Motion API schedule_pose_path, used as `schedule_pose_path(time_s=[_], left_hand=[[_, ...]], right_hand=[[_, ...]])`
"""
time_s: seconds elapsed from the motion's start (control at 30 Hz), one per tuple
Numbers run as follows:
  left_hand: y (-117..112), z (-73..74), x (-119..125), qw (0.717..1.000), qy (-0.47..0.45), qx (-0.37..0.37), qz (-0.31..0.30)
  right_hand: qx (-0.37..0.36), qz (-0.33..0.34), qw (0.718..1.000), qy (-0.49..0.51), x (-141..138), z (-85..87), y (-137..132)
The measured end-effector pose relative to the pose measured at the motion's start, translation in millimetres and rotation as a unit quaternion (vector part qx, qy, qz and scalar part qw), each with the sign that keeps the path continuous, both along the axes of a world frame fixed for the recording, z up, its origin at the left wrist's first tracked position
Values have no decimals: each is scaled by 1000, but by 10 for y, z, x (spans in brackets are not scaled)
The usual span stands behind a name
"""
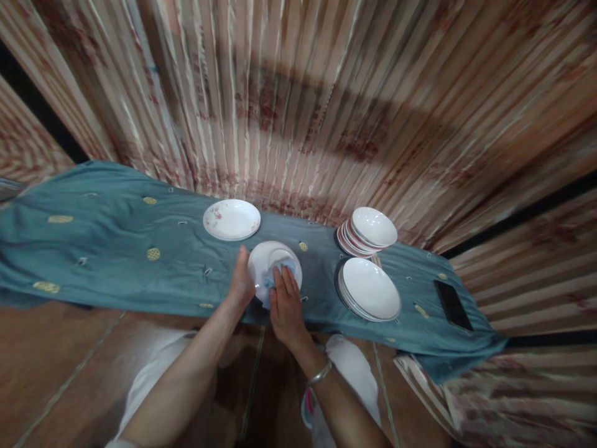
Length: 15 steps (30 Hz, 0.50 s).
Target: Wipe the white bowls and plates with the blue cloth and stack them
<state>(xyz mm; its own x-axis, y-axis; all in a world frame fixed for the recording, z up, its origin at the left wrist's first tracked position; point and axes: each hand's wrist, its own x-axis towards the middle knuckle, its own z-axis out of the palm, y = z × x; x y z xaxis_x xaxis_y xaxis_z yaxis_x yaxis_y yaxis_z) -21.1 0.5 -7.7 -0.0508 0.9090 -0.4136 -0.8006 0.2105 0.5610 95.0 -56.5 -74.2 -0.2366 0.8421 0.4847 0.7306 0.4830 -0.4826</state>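
My left hand point(242, 279) grips the left rim of a white plate point(262, 256), its thumb up along the edge and the other fingers hidden beneath. Tilted a little, the plate is held above the front part of the cloth-covered table. My right hand point(286, 305) presses a light blue cloth point(270, 278) against the plate's face, with the fingers close together over it. Just behind, a flat white plate with a flower print point(236, 219) lies on the table.
To the right stand a stack of bowls point(373, 227) and, nearer, a stack of white plates point(370, 289). A black phone point(452, 305) lies at the right end of the green tablecloth point(112, 249). A patterned curtain point(298, 112) hangs close behind the table.
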Motion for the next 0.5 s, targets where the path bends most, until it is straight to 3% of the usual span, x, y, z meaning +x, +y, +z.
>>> schedule_pose_path(time_s=[0.27, 0.5], left_hand=[[65, -205, -20, 999, 23, 23, 19], [94, -205, 33, 998, 28, 32, 41]], right_hand=[[24, 22, 999, -40, -7, 95, 288], [4, -5, 998, -68, 77, 141, 469]])
